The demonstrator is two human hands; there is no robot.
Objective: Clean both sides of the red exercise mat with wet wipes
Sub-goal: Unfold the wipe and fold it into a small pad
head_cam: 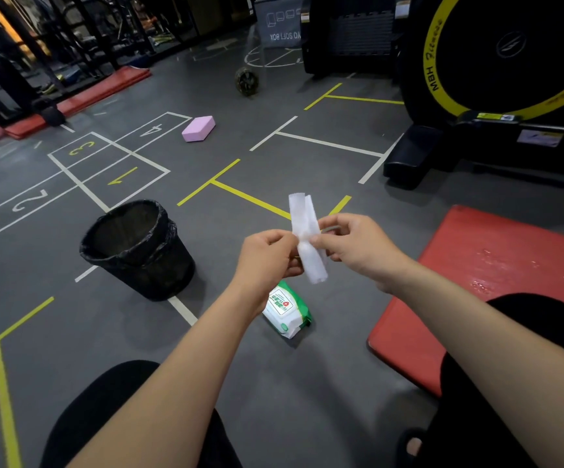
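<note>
My left hand [268, 253] and right hand [349, 243] both pinch the folded wipe [307, 238] upright above the floor [273, 383], with the mat [496, 275] lying nearest my right hand.

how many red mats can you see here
3. One red mat lies on the floor at the person's right. A long one and a shorter one lie far left by the racks; more may be hidden there.
</note>
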